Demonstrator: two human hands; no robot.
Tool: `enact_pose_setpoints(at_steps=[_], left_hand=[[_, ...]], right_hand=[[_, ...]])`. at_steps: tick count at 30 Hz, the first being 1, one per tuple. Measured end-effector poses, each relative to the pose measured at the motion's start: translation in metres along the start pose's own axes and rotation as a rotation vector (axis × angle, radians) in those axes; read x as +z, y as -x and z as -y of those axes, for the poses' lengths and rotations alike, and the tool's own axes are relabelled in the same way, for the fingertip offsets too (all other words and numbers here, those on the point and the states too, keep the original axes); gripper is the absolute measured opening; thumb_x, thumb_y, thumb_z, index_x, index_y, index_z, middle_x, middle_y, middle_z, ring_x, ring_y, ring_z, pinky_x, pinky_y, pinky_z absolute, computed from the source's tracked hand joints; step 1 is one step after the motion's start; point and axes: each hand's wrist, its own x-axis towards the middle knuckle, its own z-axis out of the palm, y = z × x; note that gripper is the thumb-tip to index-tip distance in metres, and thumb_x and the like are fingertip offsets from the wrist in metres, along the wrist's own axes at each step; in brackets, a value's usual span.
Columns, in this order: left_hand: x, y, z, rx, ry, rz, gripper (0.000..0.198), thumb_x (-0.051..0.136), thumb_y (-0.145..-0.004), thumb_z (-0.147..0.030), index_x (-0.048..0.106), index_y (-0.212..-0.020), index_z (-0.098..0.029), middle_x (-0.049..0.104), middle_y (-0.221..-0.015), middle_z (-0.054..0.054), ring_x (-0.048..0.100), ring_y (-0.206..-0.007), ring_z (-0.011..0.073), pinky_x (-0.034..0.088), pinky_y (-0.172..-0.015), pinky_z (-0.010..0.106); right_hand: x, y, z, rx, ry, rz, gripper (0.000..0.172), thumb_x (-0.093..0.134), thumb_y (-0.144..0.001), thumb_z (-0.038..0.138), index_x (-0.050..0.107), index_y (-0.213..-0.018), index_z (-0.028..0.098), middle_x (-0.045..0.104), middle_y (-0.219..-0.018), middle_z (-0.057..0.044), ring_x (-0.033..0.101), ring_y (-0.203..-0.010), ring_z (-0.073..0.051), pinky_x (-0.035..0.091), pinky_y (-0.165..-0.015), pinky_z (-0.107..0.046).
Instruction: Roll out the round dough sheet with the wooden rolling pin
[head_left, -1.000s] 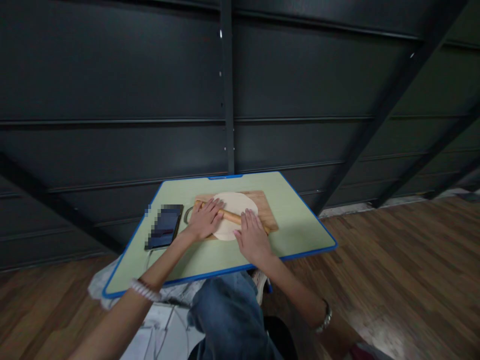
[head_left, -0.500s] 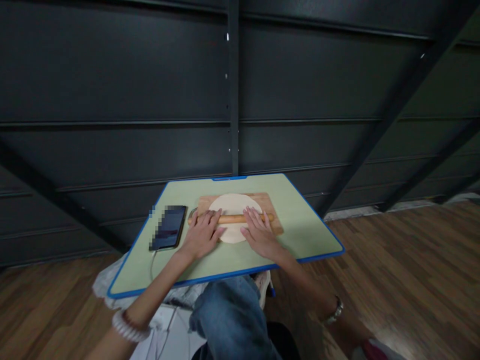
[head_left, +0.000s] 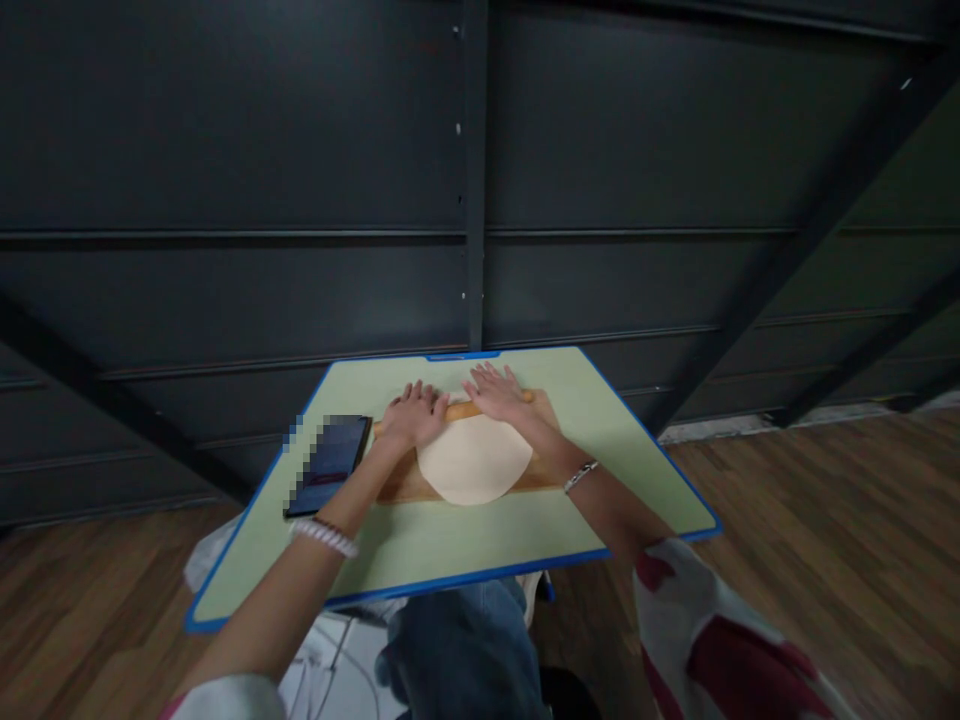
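Observation:
My left hand [head_left: 417,414] lies flat over the left part of a wooden rolling pin [head_left: 460,411], fingers stretched forward. Over its right part rests my right hand [head_left: 496,392], palm down with fingers extended and slightly spread. The pin lies slightly tilted across the far part of a thin, round, pale sheet of dough [head_left: 474,462]. Beneath the dough is a wooden cutting board [head_left: 401,485]; its far edge is mostly hidden by my hands and the pin.
The board is on a pale green table [head_left: 615,465] with a blue rim. Left of the board lies a phone [head_left: 334,465], partly pixelated. A dark panelled wall [head_left: 360,290] stands beyond the table. My jeans-covered leg [head_left: 465,650] shows below the near edge.
Both hands have pushed the rolling pin forward, from the middle of the dough to its far part. More of the near dough shows. The camera view has shifted a little.

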Motion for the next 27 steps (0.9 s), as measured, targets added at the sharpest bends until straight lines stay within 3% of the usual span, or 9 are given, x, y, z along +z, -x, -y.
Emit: enact_pose_setpoints(at_steps=[4,7,11,17,22,27], left_hand=[[-0.003,-0.016,0.001,0.015,-0.186,0.136,0.051,0.019,-0.092,-0.041,0.051,-0.124,-0.018,0.041,-0.142,0.010,0.032,-0.133,0.0238,0.025,-0.107,0.045],[-0.005,-0.016,-0.002,0.028,-0.271,0.156,0.051,0.017,-0.093,-0.035,0.046,-0.131,-0.018,0.034,-0.146,0.009,0.027,-0.136,0.0222,0.022,-0.109,0.046],[-0.009,-0.003,-0.006,0.069,-0.299,0.160,0.051,0.018,-0.092,-0.031,0.043,-0.134,-0.015,0.035,-0.146,0.009,0.026,-0.136,0.0204,0.022,-0.110,0.041],[-0.018,0.040,-0.015,0.265,-0.290,0.055,0.052,0.018,-0.093,-0.029,0.045,-0.131,-0.005,0.042,-0.140,0.014,0.031,-0.134,0.0216,0.022,-0.111,0.036],[-0.021,0.081,-0.019,0.335,-0.242,-0.005,0.053,0.021,-0.095,-0.035,0.042,-0.132,-0.004,0.043,-0.139,0.018,0.036,-0.131,0.0231,0.024,-0.110,0.038],[-0.022,0.127,-0.019,0.401,-0.195,-0.054,0.057,0.022,-0.095,-0.039,0.035,-0.136,-0.002,0.038,-0.142,0.019,0.031,-0.134,0.0231,0.025,-0.110,0.037]], right_hand=[[0.003,-0.005,0.006,-0.080,0.016,-0.042,0.048,0.023,-0.095,0.026,0.038,-0.138,0.010,0.032,-0.147,-0.010,0.021,-0.137,-0.020,0.008,-0.112,-0.045],[0.004,0.001,0.015,-0.156,0.029,-0.051,0.047,0.026,-0.094,0.022,0.040,-0.136,0.009,0.034,-0.146,-0.009,0.023,-0.137,-0.019,0.012,-0.113,-0.040],[0.004,0.022,0.026,-0.280,0.050,-0.065,0.045,0.025,-0.093,0.020,0.048,-0.129,0.005,0.044,-0.139,-0.015,0.035,-0.131,-0.020,0.024,-0.109,-0.034],[0.001,0.078,0.036,-0.347,-0.010,-0.195,0.044,0.032,-0.093,0.025,0.046,-0.129,0.003,0.048,-0.135,-0.018,0.042,-0.126,-0.021,0.031,-0.106,-0.034],[-0.007,0.119,0.049,-0.363,0.011,-0.199,0.046,0.034,-0.093,0.028,0.045,-0.129,0.001,0.048,-0.133,-0.021,0.043,-0.125,-0.024,0.031,-0.106,-0.037],[-0.002,0.156,0.057,-0.451,0.111,-0.230,0.054,0.032,-0.095,0.033,0.042,-0.130,-0.007,0.041,-0.137,-0.026,0.033,-0.132,-0.028,0.027,-0.110,-0.039]])
